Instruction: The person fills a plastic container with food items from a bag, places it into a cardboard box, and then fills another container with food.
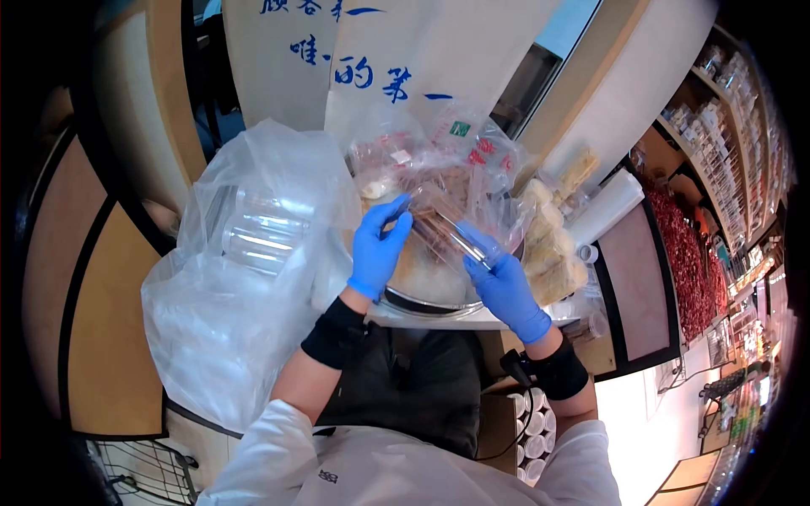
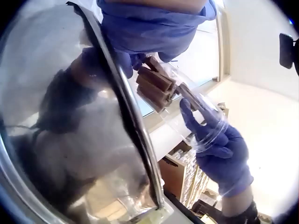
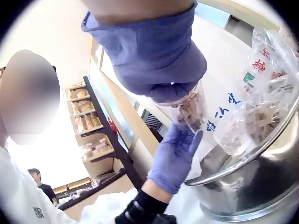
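Both hands wear blue gloves and meet at a clear plastic jar (image 1: 447, 232) held tilted over a large round metal basin (image 3: 224, 198). Brown sticks (image 2: 155, 88) lie bunched at the jar's end nearer my left hand (image 1: 377, 249). The left thumb and fingers close on the brown sticks at that end; the fingertips are partly hidden in the left wrist view. My right hand (image 1: 510, 295) grips the jar's other end, fingers wrapped round its side near the rim. Behind the jar, a clear bag with red print (image 1: 485, 156) holds more brown pieces.
At the left stands a big translucent bag (image 1: 245, 329) with clear jars inside. Pale yellow packages (image 1: 553, 244) and a white roll (image 1: 607, 209) sit to the right. A box of white-topped cylinders (image 1: 533, 434) is below the table edge. Stocked shelves (image 1: 713, 126) line the far right.
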Motion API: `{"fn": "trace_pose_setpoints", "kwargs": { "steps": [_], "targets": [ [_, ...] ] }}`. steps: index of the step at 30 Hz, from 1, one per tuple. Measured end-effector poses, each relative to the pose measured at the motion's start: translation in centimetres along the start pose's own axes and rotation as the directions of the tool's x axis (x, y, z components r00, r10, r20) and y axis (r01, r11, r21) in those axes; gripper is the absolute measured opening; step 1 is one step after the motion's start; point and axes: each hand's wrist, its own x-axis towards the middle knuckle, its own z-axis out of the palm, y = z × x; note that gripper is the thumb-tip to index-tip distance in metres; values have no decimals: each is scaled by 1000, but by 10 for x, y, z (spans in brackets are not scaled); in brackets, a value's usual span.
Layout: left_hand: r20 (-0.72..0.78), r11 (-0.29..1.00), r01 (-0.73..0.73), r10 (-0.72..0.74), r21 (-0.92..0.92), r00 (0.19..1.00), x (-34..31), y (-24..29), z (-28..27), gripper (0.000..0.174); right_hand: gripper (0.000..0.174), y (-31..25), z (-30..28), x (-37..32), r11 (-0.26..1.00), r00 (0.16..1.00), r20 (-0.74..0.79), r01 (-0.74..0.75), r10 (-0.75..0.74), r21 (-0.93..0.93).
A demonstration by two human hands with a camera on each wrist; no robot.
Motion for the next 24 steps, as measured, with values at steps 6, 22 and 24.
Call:
{"fn": "trace_pose_setpoints", "kwargs": {
  "steps": [6, 22, 24],
  "targets": [
    [-11, 997, 45, -46, -57, 999, -4, 4, 6, 32, 35, 28, -6, 3, 972, 973, -84, 206, -216, -112],
    [37, 991, 119, -117, -56, 992, -1, -3, 0, 30, 35, 34, -7, 9, 997, 978, -199, -73, 69, -15],
    [47, 987, 160, -159, -18, 986, -1, -9, -1, 31, 35, 40, -11, 10, 993, 983, -142, -114, 115, 16]
  ]
}}
